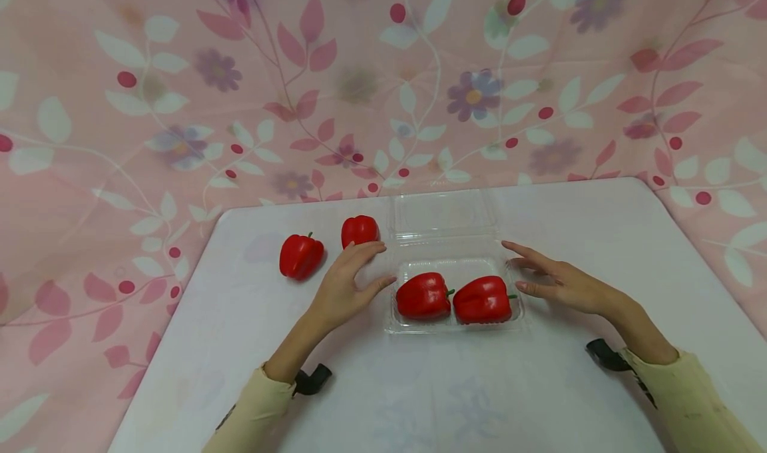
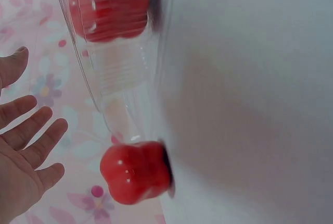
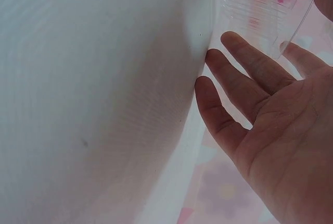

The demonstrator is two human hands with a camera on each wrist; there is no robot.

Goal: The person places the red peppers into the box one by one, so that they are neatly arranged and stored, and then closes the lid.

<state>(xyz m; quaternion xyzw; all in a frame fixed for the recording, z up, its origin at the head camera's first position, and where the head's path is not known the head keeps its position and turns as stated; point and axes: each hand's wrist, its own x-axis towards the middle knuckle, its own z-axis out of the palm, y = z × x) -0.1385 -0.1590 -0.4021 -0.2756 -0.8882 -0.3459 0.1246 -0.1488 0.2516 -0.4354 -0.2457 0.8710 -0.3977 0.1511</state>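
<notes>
Two red bell peppers lie side by side in a clear plastic clamshell box point(image 1: 455, 328), the left pepper point(image 1: 423, 296) and the right pepper point(image 1: 483, 300), both with green stems pointing right. The box's lid point(image 1: 443, 214) is folded back behind it. My left hand point(image 1: 346, 286) hovers left of the box with fingers spread, its thumb near the box's left edge. On the other side, my right hand point(image 1: 566, 285) is held by the right edge, fingers extended and nothing in them; in the right wrist view its fingertips point(image 3: 233, 39) are near the clear wall.
Two more red bell peppers sit on the white table point(image 1: 383, 400) left of the box: one pepper point(image 1: 301, 256) farther left, another pepper point(image 1: 359, 230) behind my left hand, partly covered by it. A pink floral cloth point(image 1: 359, 106) hangs behind the table.
</notes>
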